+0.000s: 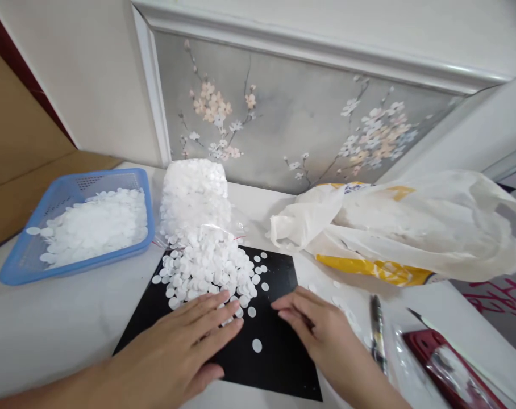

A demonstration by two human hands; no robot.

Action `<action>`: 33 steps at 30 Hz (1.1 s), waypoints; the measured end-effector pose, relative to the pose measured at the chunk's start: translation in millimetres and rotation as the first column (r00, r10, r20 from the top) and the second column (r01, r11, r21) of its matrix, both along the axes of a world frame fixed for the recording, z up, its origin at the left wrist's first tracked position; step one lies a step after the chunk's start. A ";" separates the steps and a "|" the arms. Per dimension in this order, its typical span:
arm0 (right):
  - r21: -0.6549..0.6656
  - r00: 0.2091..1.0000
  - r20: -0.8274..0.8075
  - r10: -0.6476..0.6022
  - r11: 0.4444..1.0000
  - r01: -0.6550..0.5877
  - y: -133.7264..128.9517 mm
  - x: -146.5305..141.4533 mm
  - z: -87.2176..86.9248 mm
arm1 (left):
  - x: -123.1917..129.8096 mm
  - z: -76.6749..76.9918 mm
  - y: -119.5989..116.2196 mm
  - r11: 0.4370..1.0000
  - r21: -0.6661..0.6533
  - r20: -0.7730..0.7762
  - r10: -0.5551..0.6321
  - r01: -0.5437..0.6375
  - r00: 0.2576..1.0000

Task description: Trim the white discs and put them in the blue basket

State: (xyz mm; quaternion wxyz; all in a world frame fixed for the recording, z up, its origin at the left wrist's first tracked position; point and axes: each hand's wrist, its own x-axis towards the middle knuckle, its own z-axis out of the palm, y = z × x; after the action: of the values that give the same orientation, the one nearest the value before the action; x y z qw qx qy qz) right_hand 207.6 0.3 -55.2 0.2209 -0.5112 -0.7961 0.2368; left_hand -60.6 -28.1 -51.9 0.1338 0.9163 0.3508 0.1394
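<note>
Here's the left hand (187, 335), palm down and fingers stretched out, laid at the near edge of a heap of white discs (211, 261); its grip is released, nothing clasped in it. Over to the right hand (320, 321), and it's poised by the right side of the black sheet (266, 363), fingers curled in toward the thumb; whether that grip has anything pinched, I cannot tell.

The heap sits on the far part of the sheet, right at the mouth of a clear bag (194, 187) packed with the same discs, a few strays spread to its right and one lone disc (257, 345) between the hands. On the left of the table (83, 324), a blue basket (23, 267) holds another pile. Across on the right lies a white-and-yellow plastic bag (381, 227), with a pen (376, 324) and a red object (424, 343) nearer in. Behind it all, a framed floral panel (300, 113)!
</note>
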 end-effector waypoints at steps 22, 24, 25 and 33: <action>-0.065 0.858 0.377 0.349 0.934 -0.352 -6.4 0.9 -4.1 | -21.0 -1.1 12.9 0.989 0.112 -0.117 -0.085 0.098 0.990; -0.072 0.882 0.369 0.294 0.955 -0.289 -7.1 6.4 -1.6 | -20.3 -4.3 10.9 0.979 0.077 -0.195 -0.171 0.188 0.966; -0.082 0.891 0.349 0.289 0.957 -0.279 -7.8 7.5 -0.1 | -20.0 -5.6 10.2 0.977 0.061 -0.214 -0.186 0.204 0.959; -0.227 0.948 0.084 0.306 0.933 -0.280 -15.4 -17.0 -10.0 | -19.3 -3.7 13.6 0.996 0.049 -0.203 -0.067 0.079 0.977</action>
State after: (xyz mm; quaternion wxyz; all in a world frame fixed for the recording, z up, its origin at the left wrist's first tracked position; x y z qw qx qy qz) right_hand 190.5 -15.1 -65.2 0.0800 -0.4203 -0.8454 0.3199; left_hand -79.8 -14.5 -55.6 0.0765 0.9414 0.3246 0.0510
